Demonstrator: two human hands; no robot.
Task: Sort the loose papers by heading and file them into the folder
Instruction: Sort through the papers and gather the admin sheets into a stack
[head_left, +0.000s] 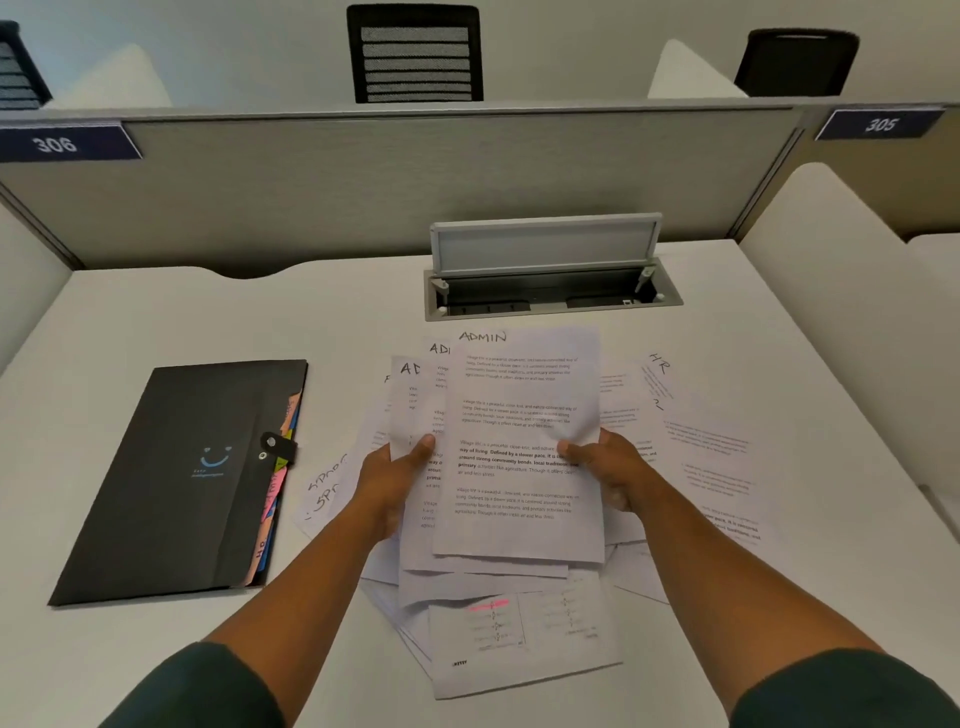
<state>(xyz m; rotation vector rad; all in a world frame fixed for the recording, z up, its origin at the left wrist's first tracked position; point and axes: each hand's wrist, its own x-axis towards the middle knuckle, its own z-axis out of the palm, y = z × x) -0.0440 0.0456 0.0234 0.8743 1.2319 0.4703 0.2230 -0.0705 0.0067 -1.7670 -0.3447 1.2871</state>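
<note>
I hold a small fan of sheets headed ADMIN (519, 415) above the desk. My left hand (395, 478) pinches their left edge with the thumb on top. My right hand (608, 467) grips the right edge of the front sheet. Beneath them lies a loose spread of other papers (519, 639), one at the right headed HR (662, 384), one at the left with handwriting partly hidden. A black folder (176, 483) lies closed to the left, snapped with a strap, coloured tabs showing along its right edge.
The white desk (156, 312) is walled by grey partitions marked 306 and 305. An open cable hatch (545, 280) with its lid raised sits just behind the papers. A black chair (415, 52) stands beyond the partition.
</note>
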